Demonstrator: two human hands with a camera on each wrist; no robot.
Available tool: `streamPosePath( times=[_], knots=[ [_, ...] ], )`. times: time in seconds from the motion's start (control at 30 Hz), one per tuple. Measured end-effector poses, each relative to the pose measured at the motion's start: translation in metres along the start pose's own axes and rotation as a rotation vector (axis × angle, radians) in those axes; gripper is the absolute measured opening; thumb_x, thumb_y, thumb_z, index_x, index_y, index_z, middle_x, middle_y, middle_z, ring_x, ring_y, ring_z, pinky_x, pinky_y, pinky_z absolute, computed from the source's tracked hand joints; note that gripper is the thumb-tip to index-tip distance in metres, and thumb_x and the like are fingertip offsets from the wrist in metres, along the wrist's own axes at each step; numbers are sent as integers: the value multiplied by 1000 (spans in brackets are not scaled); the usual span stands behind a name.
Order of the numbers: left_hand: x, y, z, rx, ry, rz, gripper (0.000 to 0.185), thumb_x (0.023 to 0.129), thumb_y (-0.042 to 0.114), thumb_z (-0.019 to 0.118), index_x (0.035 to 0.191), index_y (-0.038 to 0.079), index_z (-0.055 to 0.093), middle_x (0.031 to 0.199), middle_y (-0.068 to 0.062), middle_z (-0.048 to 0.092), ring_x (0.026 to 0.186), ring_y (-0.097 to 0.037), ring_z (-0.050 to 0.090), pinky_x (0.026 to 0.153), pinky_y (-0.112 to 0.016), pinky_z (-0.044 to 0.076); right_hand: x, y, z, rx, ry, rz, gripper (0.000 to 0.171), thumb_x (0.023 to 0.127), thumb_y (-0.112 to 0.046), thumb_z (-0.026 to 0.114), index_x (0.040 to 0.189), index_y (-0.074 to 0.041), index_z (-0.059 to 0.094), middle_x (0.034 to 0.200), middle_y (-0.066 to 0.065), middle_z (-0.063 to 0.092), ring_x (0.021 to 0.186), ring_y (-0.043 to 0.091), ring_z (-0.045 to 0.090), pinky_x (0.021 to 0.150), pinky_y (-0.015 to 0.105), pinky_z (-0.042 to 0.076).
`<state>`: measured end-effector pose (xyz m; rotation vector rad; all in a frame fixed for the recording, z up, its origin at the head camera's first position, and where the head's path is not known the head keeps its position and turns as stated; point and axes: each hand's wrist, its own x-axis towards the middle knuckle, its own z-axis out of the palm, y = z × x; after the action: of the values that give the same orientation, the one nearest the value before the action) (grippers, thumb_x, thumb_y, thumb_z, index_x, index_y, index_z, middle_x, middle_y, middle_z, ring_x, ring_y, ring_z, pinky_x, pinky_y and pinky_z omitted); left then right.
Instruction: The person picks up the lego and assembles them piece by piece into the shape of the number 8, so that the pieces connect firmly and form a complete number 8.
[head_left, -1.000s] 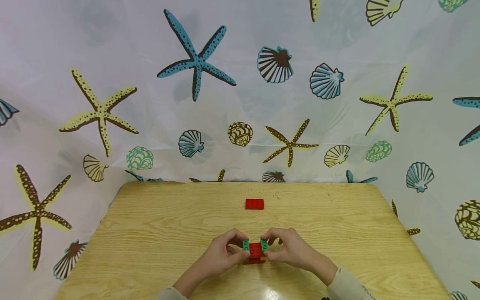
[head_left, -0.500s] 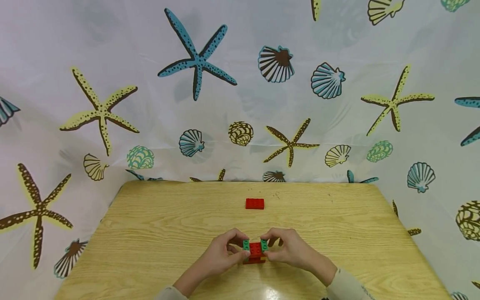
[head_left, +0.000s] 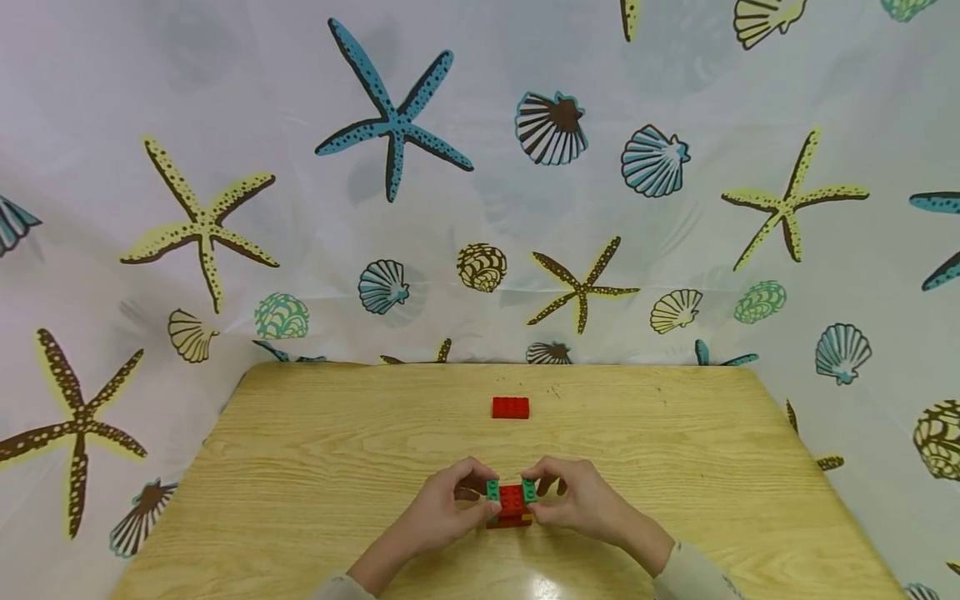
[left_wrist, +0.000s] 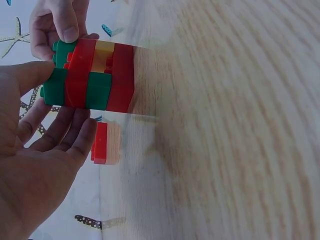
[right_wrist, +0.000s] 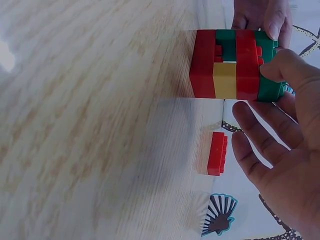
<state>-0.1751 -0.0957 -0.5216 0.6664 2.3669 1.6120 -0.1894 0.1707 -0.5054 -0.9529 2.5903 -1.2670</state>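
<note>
A small stack of toy building bricks stands on the wooden table [head_left: 360, 442]. At its base lies a red brick [right_wrist: 203, 65]. Above that sit a yellow brick [right_wrist: 224, 80] and a lower green brick [left_wrist: 98, 91] with a gap between them, and then an upper red brick [head_left: 512, 500]. Two green bricks top the stack, one at each end. My left hand [head_left: 448, 507] pinches the left top green brick [left_wrist: 55, 86] between thumb and index finger. With thumb and index finger, my right hand [head_left: 585, 504] pinches the right top green brick [right_wrist: 270, 85].
One loose red brick [head_left: 511, 407] lies beyond the stack, studs up. Behind the table hangs a white cloth [head_left: 450, 217] printed with starfish and shells, which also runs along both sides.
</note>
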Motion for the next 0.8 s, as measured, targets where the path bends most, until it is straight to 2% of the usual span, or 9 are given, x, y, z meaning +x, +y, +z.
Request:
streamPosePath(
  times=[0.17,0.43,0.67,0.8],
  knots=[
    [0,1,1,1,8,16,33,100,24,75,124,3,65,120,-7,71,109,-21,71,99,-36,58,0,0,0,-20,7,-27,32,90,-13,80,120,-8,72,112,2,78,94,22,73,79,28,56],
    [0,2,1,13,4,1,32,100,24,74,124,4,65,120,-6,71,110,-23,70,98,-34,58,0,-1,-1,-34,-1,-20,33,90,-14,80,121,-9,72,111,1,78,93,22,72,79,26,55],
    [0,2,0,24,-1,-13,33,101,25,73,125,5,65,121,-7,71,111,-22,68,99,-36,58,-2,-2,-2,-39,-18,11,34,92,-18,79,125,-11,72,112,-2,77,92,10,68,78,24,51],
    [0,1,0,23,-2,-13,33,101,26,73,125,5,65,121,-7,71,111,-22,68,99,-37,58,-2,-2,-3,-47,-21,8,36,93,-19,79,127,-11,72,115,-1,77,93,12,69,79,25,51]
  ],
)
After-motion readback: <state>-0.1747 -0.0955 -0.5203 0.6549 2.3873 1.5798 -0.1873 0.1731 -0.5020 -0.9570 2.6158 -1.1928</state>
